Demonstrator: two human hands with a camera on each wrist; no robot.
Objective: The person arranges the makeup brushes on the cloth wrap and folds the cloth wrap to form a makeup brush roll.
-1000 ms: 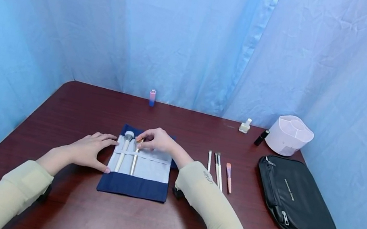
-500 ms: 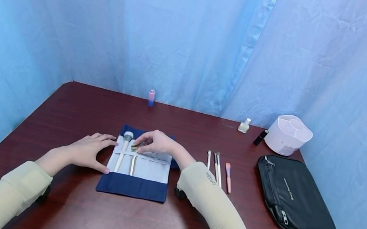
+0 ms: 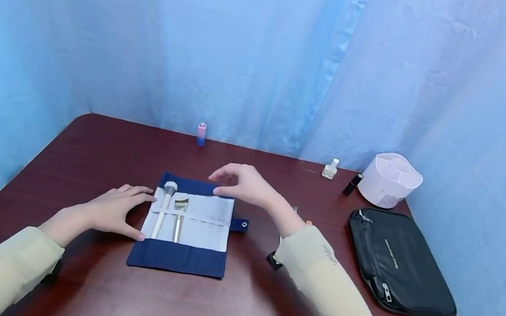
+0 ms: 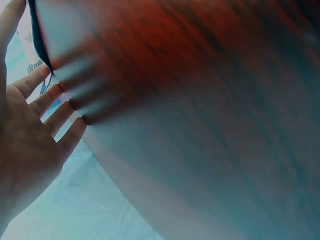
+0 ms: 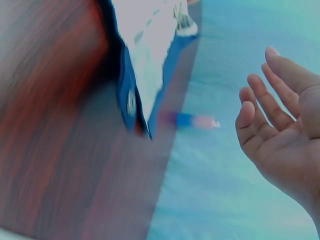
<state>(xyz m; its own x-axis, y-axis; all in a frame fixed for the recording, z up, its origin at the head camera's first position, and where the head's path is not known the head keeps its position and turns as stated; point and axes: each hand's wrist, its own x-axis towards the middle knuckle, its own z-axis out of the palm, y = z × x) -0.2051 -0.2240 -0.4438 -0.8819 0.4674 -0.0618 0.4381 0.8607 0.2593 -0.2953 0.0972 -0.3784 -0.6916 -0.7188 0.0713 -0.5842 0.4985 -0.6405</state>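
Note:
A navy and pale grey brush roll (image 3: 204, 234) lies unfolded on the table. Two makeup brushes rest in it under a cross strap: a white-handled one with a fluffy head (image 3: 162, 215) at the left, and a flat brush with a metallic handle (image 3: 178, 224) beside it. My left hand (image 3: 114, 210) touches the roll's left edge with thumb and fingers spread; the left wrist view shows its fingertips (image 4: 80, 120) on the tabletop. Above the roll's far right corner hovers my right hand (image 3: 248, 182), fingers loosely bent and holding nothing, which the right wrist view (image 5: 280, 120) confirms.
At the right lie a black zip case (image 3: 402, 263), a white organizer (image 3: 388, 182), a black lipstick tube (image 3: 353, 184) and a nail polish bottle (image 3: 330, 169). A pink-blue tube (image 3: 201, 135) stands at the back. My right forearm mostly hides several loose brushes.
The right hand has let go of the flat brush, now under the strap, and moved up and right off the roll. My left hand stays at the roll's edge. The head view has shifted slightly.

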